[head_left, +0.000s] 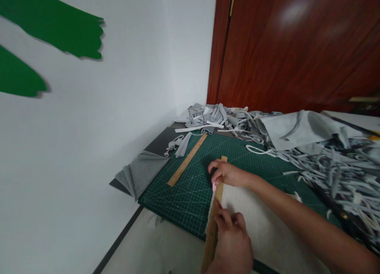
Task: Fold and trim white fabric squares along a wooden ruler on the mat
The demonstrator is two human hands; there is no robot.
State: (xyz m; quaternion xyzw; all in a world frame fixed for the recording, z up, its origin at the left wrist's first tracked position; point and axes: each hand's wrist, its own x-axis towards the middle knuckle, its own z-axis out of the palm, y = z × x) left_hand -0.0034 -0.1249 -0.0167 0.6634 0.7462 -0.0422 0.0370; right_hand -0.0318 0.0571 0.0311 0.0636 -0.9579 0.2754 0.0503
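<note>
Nearer wooden ruler [212, 228] points forward lengthwise, leaning slightly right.

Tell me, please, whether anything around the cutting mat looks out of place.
Yes: tangled grey and white strips spread untidily over the right side of the green mat, and more scraps lie heaped near the door.

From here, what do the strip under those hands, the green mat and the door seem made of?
Strip: probably wood or bamboo, matt, by its tan tone. Mat: perhaps plastic, low sheen, flat, grid-printed. Door: likely wood or veneer, glossy, showing grain and glare.
</note>
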